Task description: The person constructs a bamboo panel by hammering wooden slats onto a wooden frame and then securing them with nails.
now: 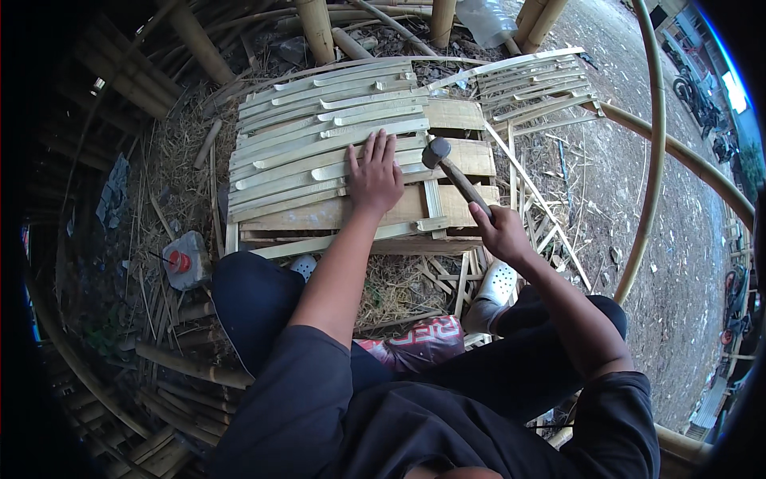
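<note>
Hammer (448, 169) gripped by its handle in right hand (499, 231), fingers closed, head resting on bamboo slats (319, 144) just right of left hand (375, 177), which lies flat, fingers spread, holding nothing.

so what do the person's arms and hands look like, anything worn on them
Both hands are bare: the left hand and the right hand show no gloves, rings or watch. The forearms are bare too. Short dark sleeves, black or deep navy, cover the upper arms down to about the elbow, plain with no visible markings.
</note>
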Action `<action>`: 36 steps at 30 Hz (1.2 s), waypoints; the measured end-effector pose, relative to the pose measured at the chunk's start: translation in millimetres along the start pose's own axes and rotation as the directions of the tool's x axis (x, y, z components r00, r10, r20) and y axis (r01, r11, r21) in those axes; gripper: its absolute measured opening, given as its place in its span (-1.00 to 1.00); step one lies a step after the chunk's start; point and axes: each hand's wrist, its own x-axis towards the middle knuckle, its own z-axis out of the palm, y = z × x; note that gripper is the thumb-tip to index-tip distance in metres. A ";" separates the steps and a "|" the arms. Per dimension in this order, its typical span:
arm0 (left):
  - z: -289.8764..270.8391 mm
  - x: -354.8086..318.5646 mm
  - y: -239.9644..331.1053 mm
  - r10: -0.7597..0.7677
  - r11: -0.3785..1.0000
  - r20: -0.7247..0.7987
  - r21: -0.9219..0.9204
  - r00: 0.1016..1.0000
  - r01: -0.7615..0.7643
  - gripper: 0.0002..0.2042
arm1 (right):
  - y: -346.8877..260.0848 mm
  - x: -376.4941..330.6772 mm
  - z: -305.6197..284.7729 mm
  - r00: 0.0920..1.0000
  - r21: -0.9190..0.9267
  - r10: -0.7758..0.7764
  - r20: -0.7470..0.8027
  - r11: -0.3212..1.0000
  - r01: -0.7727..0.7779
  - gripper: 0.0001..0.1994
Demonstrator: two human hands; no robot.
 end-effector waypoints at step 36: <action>-3.5 -1.8 1.2 0.012 1.000 -0.005 -0.027 1.000 -0.012 -0.40 | 14.1 -2.7 16.5 0.989 -0.078 0.110 0.097 0.992 -0.103 -0.27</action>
